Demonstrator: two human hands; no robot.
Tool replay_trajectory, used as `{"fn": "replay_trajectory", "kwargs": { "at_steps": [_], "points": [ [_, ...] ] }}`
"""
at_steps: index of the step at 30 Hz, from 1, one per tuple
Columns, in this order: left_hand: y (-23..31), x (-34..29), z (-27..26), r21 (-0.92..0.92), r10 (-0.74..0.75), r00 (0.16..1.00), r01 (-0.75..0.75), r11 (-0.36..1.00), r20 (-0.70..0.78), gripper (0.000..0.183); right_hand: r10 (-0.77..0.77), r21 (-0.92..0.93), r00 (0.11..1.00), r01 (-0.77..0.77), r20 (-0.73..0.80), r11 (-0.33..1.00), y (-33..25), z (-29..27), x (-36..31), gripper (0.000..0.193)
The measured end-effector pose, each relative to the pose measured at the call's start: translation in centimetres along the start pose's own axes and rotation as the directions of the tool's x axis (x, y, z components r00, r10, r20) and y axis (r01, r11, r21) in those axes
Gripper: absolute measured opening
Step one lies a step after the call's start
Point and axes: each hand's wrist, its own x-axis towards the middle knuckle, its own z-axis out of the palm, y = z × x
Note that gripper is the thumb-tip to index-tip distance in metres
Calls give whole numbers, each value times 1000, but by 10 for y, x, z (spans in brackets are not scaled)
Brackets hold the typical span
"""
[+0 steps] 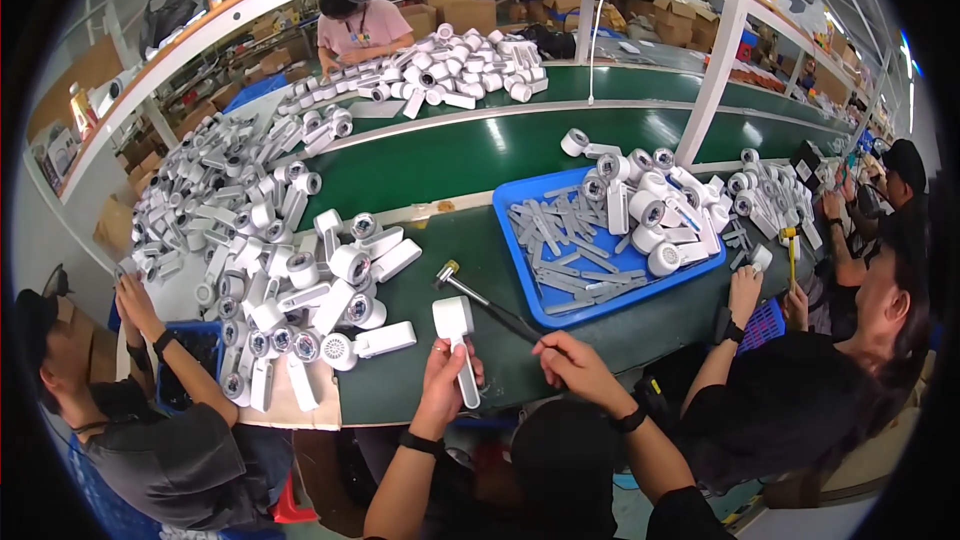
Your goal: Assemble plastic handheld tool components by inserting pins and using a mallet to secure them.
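My left hand [440, 387] is closed around the grey-white handle of a white device with a round head [453, 317], which looks like a handheld fan. The device's head points away from me, above the bench's near edge. In my right hand [580, 368] is the black grip of a hammer [488, 305]. Its metal shaft slants up and left, and the small head, with a yellowish face, hangs just beyond the device, apart from it. To the right stands a blue tray [628, 300] with loose grey strips [578, 292] and several white devices [650, 210].
Similar white devices lie in a big heap [300, 270] on the left, partly on cardboard [325, 402]. Beyond runs a green conveyor [450, 157]. A white post [718, 50] rises behind the tray. Co-workers sit left and right; one at right holds a yellow hammer [791, 250].
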Motion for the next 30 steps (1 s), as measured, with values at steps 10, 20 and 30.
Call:
{"fn": "replay_trajectory", "kwargs": {
  "at_steps": [10,20,30],
  "points": [
    [-14,7,38,69,-75,969,94,993,-237,34,46,76,994,-38,-103,996,35,-5,10,17],
    [-4,-3,20,-327,-221,975,197,924,-37,35,121,78,981,-110,-153,991,7,10,-6,16],
    [-10,2,20,-269,-285,958,277,923,10,36,-208,-484,975,145,-78,863,-18,26,-11,21]
  ]
}}
